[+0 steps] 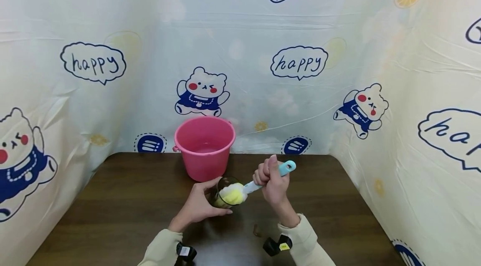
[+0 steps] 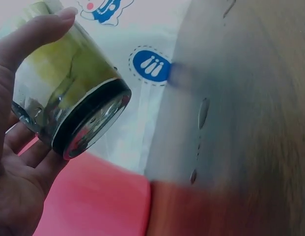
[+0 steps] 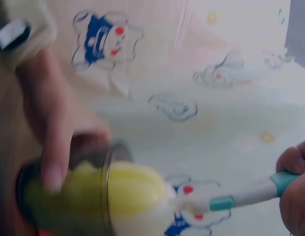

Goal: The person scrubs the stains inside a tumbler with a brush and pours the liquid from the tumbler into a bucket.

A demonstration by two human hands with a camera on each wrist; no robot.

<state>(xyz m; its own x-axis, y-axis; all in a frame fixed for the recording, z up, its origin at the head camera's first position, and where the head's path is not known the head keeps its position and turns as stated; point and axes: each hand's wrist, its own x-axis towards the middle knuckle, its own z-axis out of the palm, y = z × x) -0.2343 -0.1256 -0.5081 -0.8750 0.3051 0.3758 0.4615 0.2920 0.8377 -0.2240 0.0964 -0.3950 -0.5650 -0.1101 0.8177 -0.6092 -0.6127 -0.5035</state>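
My left hand point(image 1: 199, 203) holds a clear drinking glass point(image 2: 88, 73) tilted on its side, thumb on one side and fingers round the other. The glass has a thick dark-looking base and its mouth faces right. My right hand point(image 1: 273, 178) grips the blue-and-white handle point(image 1: 287, 167) of a sponge cup brush, thumb pointing up along it. The brush's yellow-and-white sponge head point(image 3: 135, 191) sits partly inside the glass, with its white end sticking out past the rim. Through the glass wall, yellow sponge shows in both wrist views.
A pink bucket point(image 1: 204, 165) stands behind the glass at the back of the brown wooden table point(image 1: 323, 203). Water drops point(image 2: 204, 113) lie on the tabletop. A light curtain point(image 1: 248, 28) printed with cartoon bears hangs round the back and sides.
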